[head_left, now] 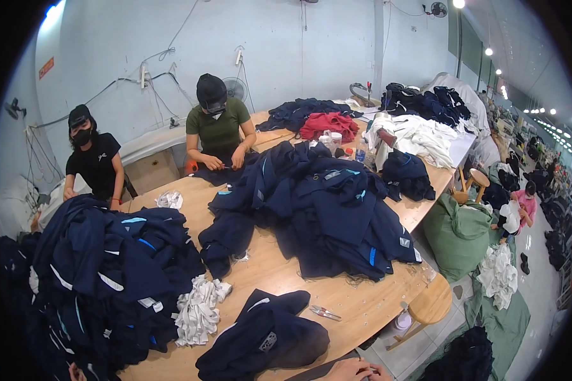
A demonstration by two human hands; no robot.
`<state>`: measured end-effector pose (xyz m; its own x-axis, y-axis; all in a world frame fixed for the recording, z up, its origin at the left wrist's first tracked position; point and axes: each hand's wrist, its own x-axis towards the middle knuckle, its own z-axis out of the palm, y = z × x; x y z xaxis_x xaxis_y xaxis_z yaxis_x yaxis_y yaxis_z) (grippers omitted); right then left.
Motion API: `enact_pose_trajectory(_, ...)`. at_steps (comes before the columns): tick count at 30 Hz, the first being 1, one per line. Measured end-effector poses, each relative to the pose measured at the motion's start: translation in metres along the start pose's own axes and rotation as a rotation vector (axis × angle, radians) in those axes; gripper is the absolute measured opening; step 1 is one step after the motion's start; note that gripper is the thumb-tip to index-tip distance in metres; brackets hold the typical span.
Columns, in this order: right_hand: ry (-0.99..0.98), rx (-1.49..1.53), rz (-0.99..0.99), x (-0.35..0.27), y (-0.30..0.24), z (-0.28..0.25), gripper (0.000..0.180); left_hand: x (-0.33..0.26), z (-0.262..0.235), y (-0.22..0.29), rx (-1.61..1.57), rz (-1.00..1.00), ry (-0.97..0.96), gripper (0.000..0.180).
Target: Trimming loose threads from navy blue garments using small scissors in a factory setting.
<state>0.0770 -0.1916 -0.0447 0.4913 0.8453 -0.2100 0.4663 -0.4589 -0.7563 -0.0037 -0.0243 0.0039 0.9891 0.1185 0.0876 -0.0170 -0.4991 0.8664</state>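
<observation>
At the lower edge, right of the middle, my left hand [347, 369] and my right hand [380, 373] appear close together, largely cut off by the frame. Their fingers are too hidden to show what, if anything, they hold. Just in front of them a navy garment [265, 340] with a grey printed patch lies crumpled on the wooden table [356, 306]. Small thread snips [325, 312] rest beside that garment, apart from my hands. A bit of another hand [76, 373] shows at the lower left against the navy pile; whose it is I cannot tell.
Large navy garment piles [117, 267] [337, 209] cover much of the table, with white scraps [200, 308] between them. Two people [95, 159] [219, 127] work across it. Red cloth [328, 126] and white cloth [419, 140] lie farther back. A stool [430, 298] and green sack [456, 235] stand right.
</observation>
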Motion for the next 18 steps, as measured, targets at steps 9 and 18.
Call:
enact_pose_trajectory(9,-0.124,-0.254,-0.171,0.022,-0.032,-0.023,0.025,0.01,0.011,-0.011,-0.004,0.034,-0.029,0.027)
enact_pose_trajectory(18,-0.062,-0.503,-0.133,0.014,-0.021,0.007,0.019,0.005,-0.011,-0.037,0.209,-0.243,-0.224,0.023)
